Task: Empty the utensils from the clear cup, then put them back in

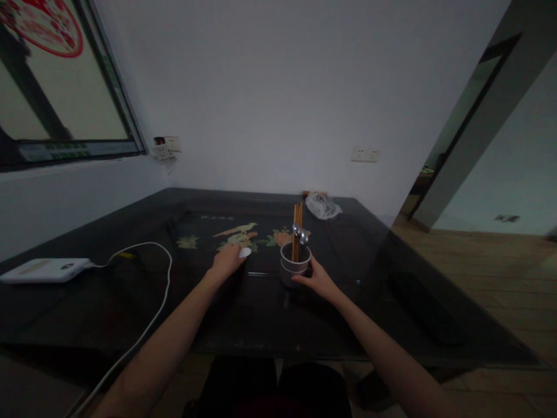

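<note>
My left hand point(226, 260) is closed on a white spoon point(245, 253). Only the spoon's rounded end shows past my fingers, and the rest is hidden by the hand. To its right, a grey cup point(294, 268) stands upright on the table, with my right hand point(319, 280) wrapped round its right side. Wooden chopsticks point(296, 232) rise out of the cup. Metal spoons point(303, 237) lean beside them, bowls up.
The dark glossy table point(270, 313) has a printed bird and flowers. A crumpled clear plastic bag point(322, 206) lies at its back edge. On the left, a white device point(46, 270) trails a white cable point(167, 278). A dark flat object point(424, 305) rests at the right.
</note>
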### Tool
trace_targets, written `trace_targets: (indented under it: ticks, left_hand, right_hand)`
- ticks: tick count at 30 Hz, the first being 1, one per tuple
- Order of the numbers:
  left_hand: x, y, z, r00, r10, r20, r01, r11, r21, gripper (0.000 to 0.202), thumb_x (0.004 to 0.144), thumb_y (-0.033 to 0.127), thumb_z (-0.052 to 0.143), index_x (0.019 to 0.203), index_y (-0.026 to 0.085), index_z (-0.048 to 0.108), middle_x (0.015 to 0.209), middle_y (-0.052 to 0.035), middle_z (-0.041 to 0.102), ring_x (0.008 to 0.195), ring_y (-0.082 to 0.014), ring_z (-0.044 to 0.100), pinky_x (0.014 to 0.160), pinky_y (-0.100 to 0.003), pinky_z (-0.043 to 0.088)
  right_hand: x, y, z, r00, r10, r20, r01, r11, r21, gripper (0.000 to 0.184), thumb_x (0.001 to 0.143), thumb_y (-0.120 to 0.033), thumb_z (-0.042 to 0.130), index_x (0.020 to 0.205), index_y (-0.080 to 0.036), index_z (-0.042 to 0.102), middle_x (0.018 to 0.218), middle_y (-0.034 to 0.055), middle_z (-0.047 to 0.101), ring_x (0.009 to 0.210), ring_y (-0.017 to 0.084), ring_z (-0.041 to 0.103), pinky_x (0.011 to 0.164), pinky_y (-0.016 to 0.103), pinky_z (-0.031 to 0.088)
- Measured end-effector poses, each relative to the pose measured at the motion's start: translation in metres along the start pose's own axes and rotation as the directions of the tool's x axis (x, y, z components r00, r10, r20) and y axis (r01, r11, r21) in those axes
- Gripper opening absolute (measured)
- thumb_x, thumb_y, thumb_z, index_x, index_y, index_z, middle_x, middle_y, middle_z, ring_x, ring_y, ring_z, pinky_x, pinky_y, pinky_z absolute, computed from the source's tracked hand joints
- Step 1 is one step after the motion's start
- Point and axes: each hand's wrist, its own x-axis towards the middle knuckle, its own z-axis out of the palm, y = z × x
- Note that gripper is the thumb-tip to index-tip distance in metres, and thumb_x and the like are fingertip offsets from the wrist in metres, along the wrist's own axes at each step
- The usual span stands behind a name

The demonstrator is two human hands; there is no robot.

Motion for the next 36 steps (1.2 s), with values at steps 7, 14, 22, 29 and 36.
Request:
trace_targets:
  ticks: [7, 14, 22, 29, 36]
  left_hand:
    - [-0.007, 0.009, -0.003, 0.999, -0.035, -0.021, 0.035, 0.999, 0.009, 0.037, 0.082, 0.042, 0.055, 0.111, 0.021, 0.053, 0.111, -0.0146, 0.062, 0.098, -0.0321, 0.061, 0.080, -0.042, 0.049]
    - [-0.006, 0.008, -0.001, 0.999, -0.034, -0.027, 0.033, 0.999, -0.018, 0.038, 0.081, 0.045, 0.055, 0.109, 0.019, 0.054, 0.114, -0.0168, 0.061, 0.101, -0.0330, 0.060, 0.080, -0.043, 0.048]
    - [0.001, -0.001, 0.003, 0.997, -0.077, -0.022, 0.075, 0.993, -0.090, 0.042, 0.077, 0.048, 0.060, 0.108, 0.020, 0.055, 0.113, -0.0169, 0.062, 0.102, -0.0331, 0.060, 0.081, -0.042, 0.048]
    - [0.003, -0.005, 0.000, 0.997, -0.076, 0.018, 0.078, 0.992, -0.095, 0.049, 0.077, 0.048, 0.060, 0.117, 0.020, 0.052, 0.115, -0.0177, 0.061, 0.104, -0.0327, 0.060, 0.082, -0.040, 0.047]
    - [0.000, -0.001, -0.006, 0.999, -0.032, -0.013, 0.032, 0.999, -0.023, 0.032, 0.079, 0.044, 0.059, 0.097, 0.018, 0.061, 0.108, -0.0153, 0.063, 0.100, -0.0302, 0.060, 0.080, -0.037, 0.048]
  right_hand:
    - [0.000, 0.001, 0.001, 1.000, 0.018, 0.007, -0.018, 1.000, 0.026, 0.086, 0.063, -0.033, 0.079, 0.137, -0.021, 0.036, 0.133, 0.0125, 0.052, 0.116, 0.026, 0.055, 0.099, 0.042, 0.044]
    - [0.001, 0.001, 0.000, 1.000, 0.018, 0.005, -0.018, 1.000, 0.014, 0.085, 0.063, -0.033, 0.079, 0.136, -0.020, 0.038, 0.130, 0.0136, 0.054, 0.116, 0.027, 0.055, 0.099, 0.044, 0.044]
    - [0.000, -0.001, 0.000, 1.000, 0.003, 0.006, -0.003, 1.000, -0.003, 0.085, 0.063, -0.031, 0.079, 0.137, -0.022, 0.036, 0.132, 0.0119, 0.052, 0.118, 0.026, 0.053, 0.102, 0.044, 0.041]
    - [0.000, 0.001, -0.001, 1.000, 0.007, 0.004, -0.007, 1.000, -0.008, 0.087, 0.063, -0.031, 0.079, 0.137, -0.022, 0.035, 0.133, 0.0121, 0.052, 0.118, 0.027, 0.053, 0.101, 0.044, 0.041]
    - [0.000, -0.001, 0.000, 1.000, 0.003, 0.002, -0.003, 1.000, -0.023, 0.085, 0.064, -0.032, 0.078, 0.137, -0.021, 0.036, 0.133, 0.0133, 0.051, 0.118, 0.026, 0.053, 0.101, 0.043, 0.042]
